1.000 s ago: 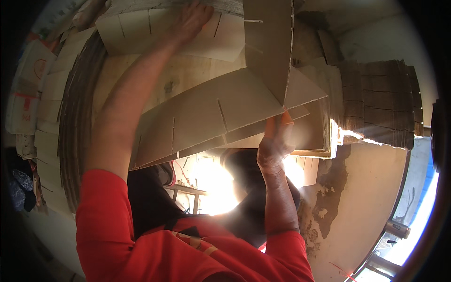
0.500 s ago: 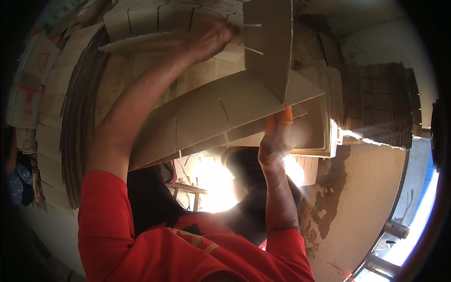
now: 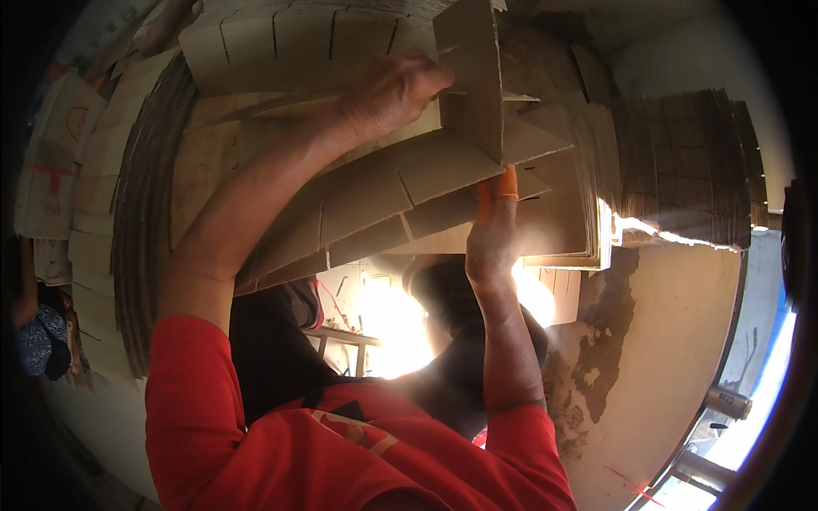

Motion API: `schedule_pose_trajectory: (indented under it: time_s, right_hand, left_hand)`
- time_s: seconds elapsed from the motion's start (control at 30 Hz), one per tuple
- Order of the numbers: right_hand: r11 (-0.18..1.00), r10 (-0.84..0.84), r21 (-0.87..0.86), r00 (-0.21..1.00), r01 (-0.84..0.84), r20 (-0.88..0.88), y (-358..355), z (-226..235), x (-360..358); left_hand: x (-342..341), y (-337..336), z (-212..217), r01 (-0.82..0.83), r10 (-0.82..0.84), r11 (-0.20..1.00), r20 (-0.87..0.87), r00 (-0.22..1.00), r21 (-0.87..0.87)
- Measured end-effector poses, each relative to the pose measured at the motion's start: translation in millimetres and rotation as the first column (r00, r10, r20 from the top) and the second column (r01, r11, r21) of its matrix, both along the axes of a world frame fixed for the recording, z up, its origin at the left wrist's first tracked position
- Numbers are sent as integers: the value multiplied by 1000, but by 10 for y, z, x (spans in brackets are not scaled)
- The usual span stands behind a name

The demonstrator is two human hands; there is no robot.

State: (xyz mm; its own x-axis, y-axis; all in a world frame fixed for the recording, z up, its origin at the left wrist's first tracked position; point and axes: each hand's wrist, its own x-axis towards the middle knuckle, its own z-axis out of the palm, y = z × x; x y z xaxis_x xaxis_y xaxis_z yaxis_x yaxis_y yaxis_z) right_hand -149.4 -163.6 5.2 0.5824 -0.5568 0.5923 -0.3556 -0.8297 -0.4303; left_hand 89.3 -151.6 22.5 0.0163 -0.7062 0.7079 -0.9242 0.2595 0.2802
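Filling the lower middle of the frame, a red short-sleeved shirt (image 3: 281,443) with both bare forearms rising from it blocks most of what lies beneath. Just above it, a glare of bright light (image 3: 383,324) washes out a thin metal frame (image 3: 341,341) and the ground around it. Up from the shirt, the right hand (image 3: 490,238) sits at centre right, its fingers pressed up against the underside of a long flat slotted cardboard sheet (image 3: 375,213) that slants from lower left to upper right; whether the thumb pinches the edge cannot be told. An upright brown cardboard panel (image 3: 477,77) stands slotted into that sheet near the top centre. The left hand (image 3: 392,89), at upper centre, is curled with fingers bent over the edge of a pale cardboard sheet with cut notches (image 3: 298,47), beside the upright panel. Behind, at upper right, a stack of brown corrugated cardboard sheets (image 3: 690,162) shows its ribbed edges. Along the left rim, a curved pile of flat cardboard blanks (image 3: 136,213) runs top to bottom, and beyond it pale printed cartons with red markings (image 3: 51,162) lie flattened. At lower right, a stained tan floor (image 3: 673,358) spreads toward a metal pipe (image 3: 728,400).
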Motion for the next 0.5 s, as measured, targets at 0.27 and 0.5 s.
schedule_pose_trajectory:
  time_s: [0.27, 0.5]
  right_hand:
    - [831, -95, 460, 894, 314, -438, 72, 146, 105]
    - [996, 14, -85, 997, -8, 70, 44, -78, -34]
  left_hand:
    - [-248, 248, 217, 143, -138, 990, -202, 969, 10]
    - [499, 184, 687, -228, 304, 897, -153, 940, 380]
